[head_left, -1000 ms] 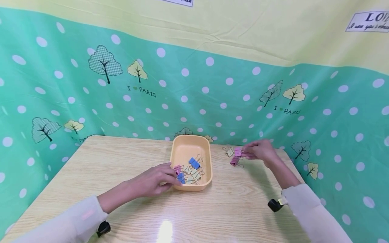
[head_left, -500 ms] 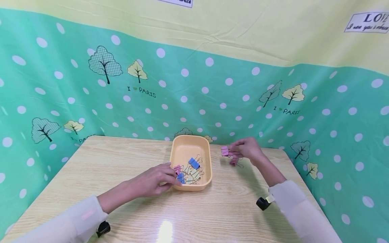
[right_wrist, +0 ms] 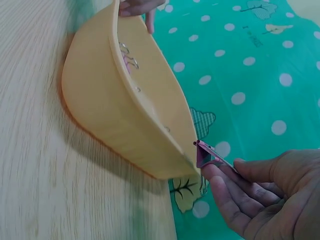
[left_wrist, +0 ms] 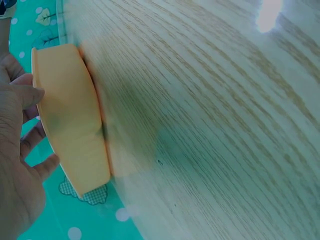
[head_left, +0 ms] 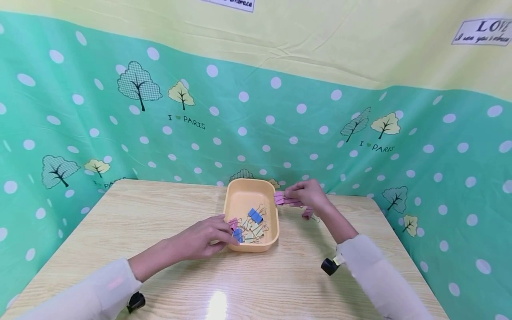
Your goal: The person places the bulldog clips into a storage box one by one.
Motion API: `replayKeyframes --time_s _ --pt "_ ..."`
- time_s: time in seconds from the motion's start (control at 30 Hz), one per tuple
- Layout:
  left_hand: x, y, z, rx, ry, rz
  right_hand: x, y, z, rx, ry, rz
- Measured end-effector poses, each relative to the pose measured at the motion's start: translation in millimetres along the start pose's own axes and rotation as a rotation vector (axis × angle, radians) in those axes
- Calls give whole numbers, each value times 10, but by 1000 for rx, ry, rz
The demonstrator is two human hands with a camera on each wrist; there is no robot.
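My right hand [head_left: 308, 194] pinches a pink binder clip [head_left: 278, 198] by its wire handle, between thumb and fingers. In the right wrist view that pink clip [right_wrist: 204, 156] overlaps the far end of the tray's rim. An orange plastic tray [head_left: 256, 248] stands on the table, and my left hand [head_left: 208, 238] holds its near left rim. The left wrist view has the thumb [left_wrist: 31, 95] over the tray's edge. Several binder clips lie at the tray's near end: a blue clip [head_left: 255, 215], a pink clip [head_left: 233, 223] and cream ones.
Another pink binder clip [head_left: 307, 213] lies on the wooden table [head_left: 280, 284], partly behind my right hand. A green polka-dot curtain [head_left: 224, 146] hangs along the table's back edge and both sides. A black wrist camera [head_left: 329, 266] hangs below my right sleeve.
My right hand has carried the pink clip leftward from the clips on the table to the tray's right rim. My left hand has stayed at the tray.
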State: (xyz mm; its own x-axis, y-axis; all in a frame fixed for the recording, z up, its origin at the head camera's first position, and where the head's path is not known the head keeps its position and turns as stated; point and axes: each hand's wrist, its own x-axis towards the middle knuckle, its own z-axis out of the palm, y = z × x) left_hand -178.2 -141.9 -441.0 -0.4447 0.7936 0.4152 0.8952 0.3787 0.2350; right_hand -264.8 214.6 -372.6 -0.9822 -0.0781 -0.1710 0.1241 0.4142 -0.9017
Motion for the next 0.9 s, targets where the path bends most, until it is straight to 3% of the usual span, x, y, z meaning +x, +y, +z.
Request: replayKeyframes --time_s 0.5,0.9 --pt "-13 -11 -4 18 7 14 57 -155 313 49 -45 -36" --pt "-8 -1 -6 3 1 7 88 -158 547 4 -87 -67"
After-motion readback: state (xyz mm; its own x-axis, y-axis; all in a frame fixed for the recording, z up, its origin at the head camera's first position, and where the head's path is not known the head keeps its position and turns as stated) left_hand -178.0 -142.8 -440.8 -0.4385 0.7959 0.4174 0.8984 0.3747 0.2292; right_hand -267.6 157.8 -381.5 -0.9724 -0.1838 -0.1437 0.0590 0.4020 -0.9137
